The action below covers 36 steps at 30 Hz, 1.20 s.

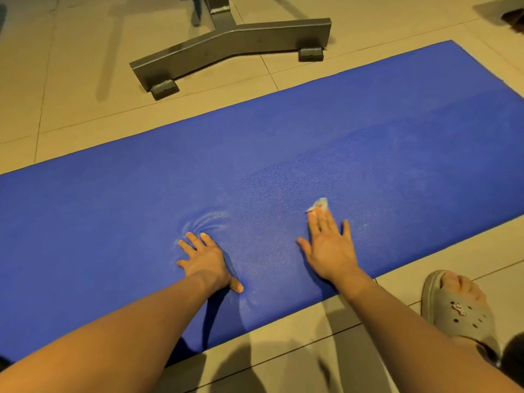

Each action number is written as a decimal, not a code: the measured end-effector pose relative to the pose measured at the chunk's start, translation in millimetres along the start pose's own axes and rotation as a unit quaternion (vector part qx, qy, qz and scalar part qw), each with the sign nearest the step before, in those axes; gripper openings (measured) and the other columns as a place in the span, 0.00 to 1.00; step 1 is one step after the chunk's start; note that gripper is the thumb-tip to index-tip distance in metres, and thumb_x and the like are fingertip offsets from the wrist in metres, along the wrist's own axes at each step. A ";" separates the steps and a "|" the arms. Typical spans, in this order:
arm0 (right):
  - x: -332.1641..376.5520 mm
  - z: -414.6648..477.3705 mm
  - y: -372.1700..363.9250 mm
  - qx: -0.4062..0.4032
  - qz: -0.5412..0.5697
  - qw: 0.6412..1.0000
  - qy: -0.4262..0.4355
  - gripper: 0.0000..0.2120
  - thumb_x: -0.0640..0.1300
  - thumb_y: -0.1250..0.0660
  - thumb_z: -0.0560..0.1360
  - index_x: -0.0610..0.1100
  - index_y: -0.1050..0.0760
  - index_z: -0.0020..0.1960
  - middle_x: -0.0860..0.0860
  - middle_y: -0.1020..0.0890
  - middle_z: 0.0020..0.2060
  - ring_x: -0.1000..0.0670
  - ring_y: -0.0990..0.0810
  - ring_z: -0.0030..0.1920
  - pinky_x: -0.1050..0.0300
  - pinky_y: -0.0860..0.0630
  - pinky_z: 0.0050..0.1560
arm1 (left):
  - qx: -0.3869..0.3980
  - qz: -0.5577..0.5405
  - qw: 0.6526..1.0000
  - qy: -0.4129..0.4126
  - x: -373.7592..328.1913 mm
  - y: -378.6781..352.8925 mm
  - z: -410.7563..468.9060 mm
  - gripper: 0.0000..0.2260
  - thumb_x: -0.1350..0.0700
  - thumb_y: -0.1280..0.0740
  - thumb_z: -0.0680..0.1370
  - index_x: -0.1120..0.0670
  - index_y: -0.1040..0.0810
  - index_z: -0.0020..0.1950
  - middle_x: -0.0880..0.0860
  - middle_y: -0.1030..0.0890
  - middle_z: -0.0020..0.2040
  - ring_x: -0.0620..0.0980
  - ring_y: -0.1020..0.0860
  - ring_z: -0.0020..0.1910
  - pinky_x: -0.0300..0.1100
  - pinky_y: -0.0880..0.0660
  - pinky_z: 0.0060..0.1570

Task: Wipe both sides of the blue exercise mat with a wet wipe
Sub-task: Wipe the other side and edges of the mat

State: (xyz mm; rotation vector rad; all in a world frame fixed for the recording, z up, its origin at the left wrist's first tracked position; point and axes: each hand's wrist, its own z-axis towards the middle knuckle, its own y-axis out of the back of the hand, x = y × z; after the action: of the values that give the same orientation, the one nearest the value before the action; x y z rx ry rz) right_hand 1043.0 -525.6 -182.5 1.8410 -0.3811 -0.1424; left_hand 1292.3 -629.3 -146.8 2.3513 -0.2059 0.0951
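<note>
The mat (368, 137) lies flat on the floor (85, 66), soft enough to dimple under the left hand (205, 260), which presses with spread fingers. The right hand (329, 245), fingers straight, pins the wipe (319, 205) under its fingertips. The mat is probably light and floppy, and best lifted by its near edge.

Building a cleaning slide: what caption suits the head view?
Right hand presses a wet wipe onto the blue exercise mat while the left hand presses it flat.

This looks like a gym or workout room. A blue exercise mat (368, 137) lies flat on a beige tiled floor (85, 66), and just beyond it stands the grey steel base (232, 43) of an exercise machine on dark rubber feet (164, 89).
</note>
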 end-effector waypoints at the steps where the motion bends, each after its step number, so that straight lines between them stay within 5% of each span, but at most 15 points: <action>1: -2.3 2.8 1.7 0.013 0.009 1.000 -0.025 0.38 0.66 0.55 0.82 0.44 0.59 0.82 0.46 0.60 0.81 0.46 0.61 0.81 0.32 0.54 0.77 | -0.001 0.000 1.000 0.000 -0.2 -0.2 -0.4 0.77 0.33 0.17 0.53 0.62 0.66 0.80 0.67 0.66 0.80 0.72 0.62 0.78 0.71 0.42 0.73; 6: 61.8 -5.7 -2.2 -0.005 0.066 0.996 -0.060 0.47 0.71 0.53 0.78 0.39 0.62 0.81 0.40 0.66 0.79 0.42 0.70 0.79 0.34 0.50 0.77 | 0.001 -0.004 1.000 0.001 -0.5 -1.1 0.3 0.77 0.34 0.17 0.53 0.62 0.66 0.80 0.67 0.66 0.80 0.72 0.63 0.78 0.72 0.43 0.73; 11: 126.5 -35.1 -20.0 0.000 0.040 0.995 0.096 0.41 0.66 0.51 0.81 0.41 0.55 0.82 0.43 0.63 0.80 0.45 0.70 0.79 0.32 0.52 0.77 | -0.011 0.014 1.000 0.012 -2.4 -3.1 0.5 0.73 0.34 0.18 0.58 0.62 0.66 0.80 0.67 0.65 0.80 0.72 0.61 0.79 0.69 0.40 0.73; 15: 95.3 -42.1 -26.6 0.016 0.012 0.982 0.188 0.36 0.64 0.51 0.81 0.45 0.52 0.82 0.49 0.59 0.81 0.50 0.63 0.81 0.32 0.48 0.76 | -0.007 0.006 1.000 0.008 -1.3 -2.2 -0.8 0.76 0.33 0.17 0.54 0.63 0.66 0.80 0.67 0.65 0.79 0.72 0.62 0.78 0.70 0.41 0.72; 22: -10.3 -19.2 0.2 0.039 -0.031 0.999 0.003 0.41 0.69 0.63 0.78 0.45 0.59 0.82 0.46 0.59 0.81 0.46 0.60 0.81 0.33 0.54 0.78 | 0.002 -0.010 1.000 -0.002 -0.8 0.1 -0.4 0.78 0.34 0.16 0.52 0.63 0.67 0.80 0.68 0.66 0.79 0.73 0.62 0.78 0.73 0.42 0.72; 28: 65.0 -26.2 -3.5 0.040 0.031 0.995 -0.086 0.46 0.70 0.56 0.80 0.36 0.64 0.80 0.39 0.65 0.79 0.40 0.69 0.79 0.35 0.51 0.78 | -0.005 -0.005 1.000 -0.001 -1.6 -2.8 1.5 0.78 0.33 0.17 0.53 0.64 0.66 0.80 0.69 0.65 0.79 0.74 0.62 0.78 0.72 0.42 0.71; 31: 106.4 -34.4 -12.3 0.027 0.028 0.999 -0.029 0.45 0.69 0.54 0.80 0.37 0.65 0.80 0.39 0.67 0.79 0.40 0.70 0.78 0.36 0.53 0.78 | -0.006 -0.006 1.000 0.006 -2.9 -2.7 2.1 0.78 0.33 0.17 0.52 0.64 0.66 0.80 0.69 0.65 0.79 0.74 0.62 0.78 0.72 0.41 0.71; 36: 102.5 -59.5 -28.0 0.063 -0.050 0.973 0.215 0.38 0.64 0.58 0.81 0.41 0.56 0.82 0.43 0.60 0.81 0.43 0.62 0.81 0.31 0.47 0.75 | -0.005 -0.006 1.000 0.010 -3.8 -4.4 4.0 0.78 0.32 0.17 0.52 0.64 0.66 0.80 0.69 0.65 0.79 0.74 0.62 0.78 0.72 0.42 0.71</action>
State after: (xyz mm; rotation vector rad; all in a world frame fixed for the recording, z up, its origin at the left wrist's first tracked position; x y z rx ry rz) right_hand 1161.7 -498.3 -181.3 1.9554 0.0061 0.2150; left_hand 1289.3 -628.6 -153.2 2.3407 -0.1810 0.1121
